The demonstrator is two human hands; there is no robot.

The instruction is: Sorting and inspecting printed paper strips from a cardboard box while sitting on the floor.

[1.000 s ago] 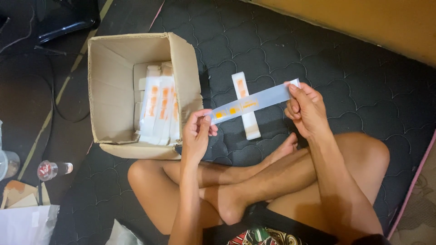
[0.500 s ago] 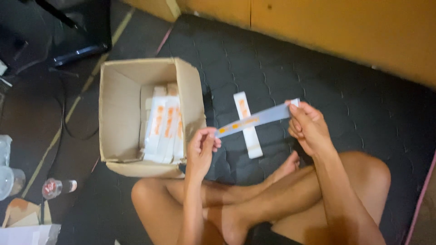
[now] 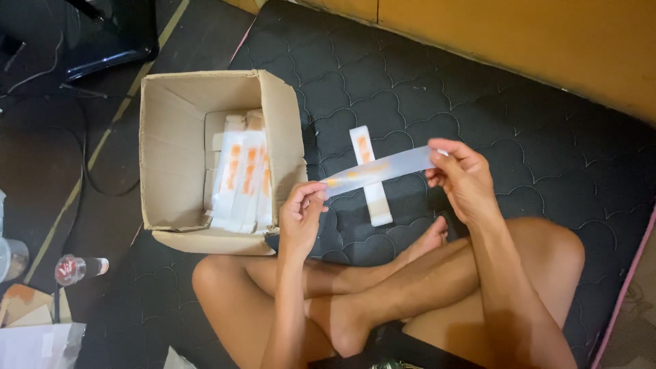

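Observation:
I sit cross-legged on a dark quilted mat. Between my hands stretches a long white strip with orange marks, held flat above the mat. My left hand pinches its near-left end and my right hand grips its right end. Under the strip, a second white strip with orange print lies on the mat. To the left stands an open cardboard box with several similar white and orange strips stacked inside.
A yellow wooden wall runs along the top right. A small bottle with a red label lies on the dark floor at left, near papers and a cable. A dark object sits at top left.
The view has shifted down and right, so the box sits further right in frame. Both hands still hold the strip, which now looks turned more edge-flat and paler.

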